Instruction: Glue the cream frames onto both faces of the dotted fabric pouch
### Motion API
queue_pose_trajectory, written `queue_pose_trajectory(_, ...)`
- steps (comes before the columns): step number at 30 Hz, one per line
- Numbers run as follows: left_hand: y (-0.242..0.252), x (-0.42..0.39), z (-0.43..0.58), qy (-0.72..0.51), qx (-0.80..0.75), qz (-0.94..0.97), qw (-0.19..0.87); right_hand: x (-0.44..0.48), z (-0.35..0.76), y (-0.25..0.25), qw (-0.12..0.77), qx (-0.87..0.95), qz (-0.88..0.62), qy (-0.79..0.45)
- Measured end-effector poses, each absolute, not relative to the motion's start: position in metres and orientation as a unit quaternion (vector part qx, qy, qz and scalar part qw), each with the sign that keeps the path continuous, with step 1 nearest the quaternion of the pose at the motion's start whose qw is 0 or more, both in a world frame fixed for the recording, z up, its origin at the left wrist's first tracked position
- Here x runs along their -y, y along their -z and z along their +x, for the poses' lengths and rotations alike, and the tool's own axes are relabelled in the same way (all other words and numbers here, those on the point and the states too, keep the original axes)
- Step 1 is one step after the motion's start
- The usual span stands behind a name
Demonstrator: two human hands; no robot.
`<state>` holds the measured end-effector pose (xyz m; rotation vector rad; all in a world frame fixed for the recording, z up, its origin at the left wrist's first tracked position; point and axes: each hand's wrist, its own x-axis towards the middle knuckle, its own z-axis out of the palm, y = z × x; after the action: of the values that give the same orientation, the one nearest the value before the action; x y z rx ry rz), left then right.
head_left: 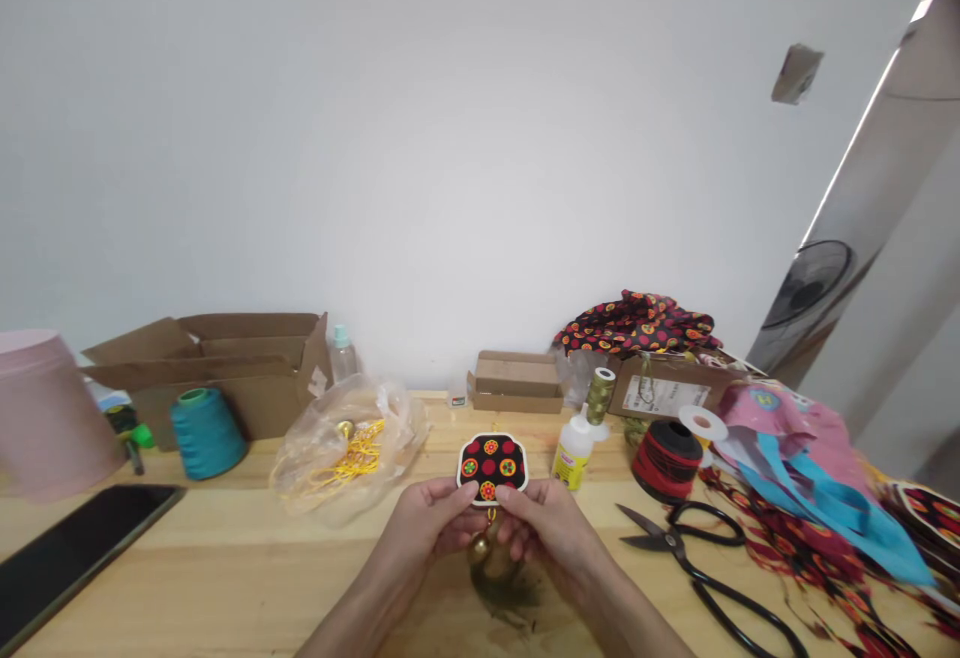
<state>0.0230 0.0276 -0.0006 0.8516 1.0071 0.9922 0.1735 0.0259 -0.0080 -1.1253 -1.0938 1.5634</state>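
My left hand (431,523) and my right hand (551,528) meet over the wooden table (225,578) and together pinch the lower edge of a small black fabric-covered piece (492,462) with red, orange and green flower dots and a white border. Below it, between my fingers, hangs a small gold bell (480,546) on a yellow cord, with an olive-gold tassel (510,593) trailing toward me. Both hands are closed in a pinch on the ornament.
Black scissors (705,563) lie right of my hands; a white glue bottle (574,450), olive thread spool (600,393) and red-black cord spool (666,458) stand behind. A plastic bag of yellow cords (349,448), teal thread cone (204,433), cardboard boxes (225,363), pink container (45,413), dark tablet (71,548) and patterned fabric (637,323) surround.
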Motion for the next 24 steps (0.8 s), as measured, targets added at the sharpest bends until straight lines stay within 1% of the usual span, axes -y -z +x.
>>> queue_pose_trajectory(8,0.003,-0.029,0.022,-0.459,-0.429,0.389,0.674,-0.028,0.176,0.003,0.483,0.468,-0.475,-0.567)
queue_pose_trajectory(13,0.011,-0.031,0.025,-0.465,-0.403,0.401,0.679,-0.024,0.169,0.005,0.496,0.518,-0.484,-0.502)
queue_pose_trajectory(19,0.014,-0.034,0.023,-0.473,-0.357,0.442,0.673,-0.019,0.176,0.0,0.527,0.582,-0.482,-0.389)
queue_pose_trajectory(24,0.012,-0.033,0.023,-0.474,-0.335,0.465,0.668,-0.014,0.18,-0.009,0.518,0.681,-0.468,-0.222)
